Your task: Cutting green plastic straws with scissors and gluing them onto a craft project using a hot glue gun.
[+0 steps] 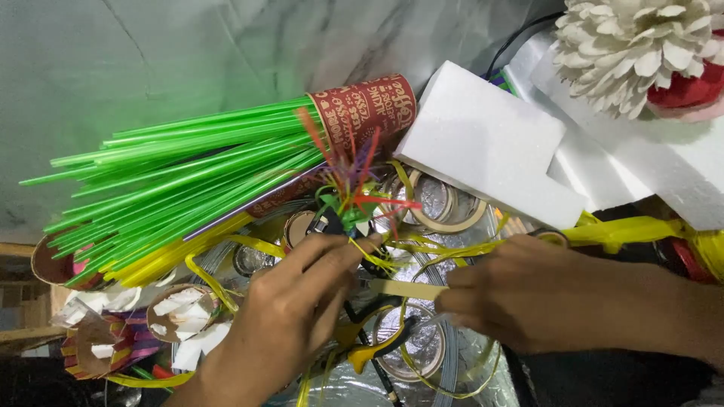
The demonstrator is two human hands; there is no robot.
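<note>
Head view. My left hand [290,316] has its fingers closed around the base of a small tuft of cut straw strips [354,181], red, purple and green, fanned out like a little burst; the grip point itself is partly hidden by my thumb. My right hand [528,298] pinches a flat wooden stick [407,289], fingers shut on its right end, the free end pointing at the left hand, just short of the tuft.

Judgement on progress: the tuft looks cut and bunched; the stick is not yet joined to it. Loose yellow ribbon [452,249] trails between both hands, untied.

Nearby: a bundle of green straws [173,181] lying across a red paper cup [366,105], white foam blocks [483,143], tape rolls [445,203], a white paper flower [641,45]
</note>
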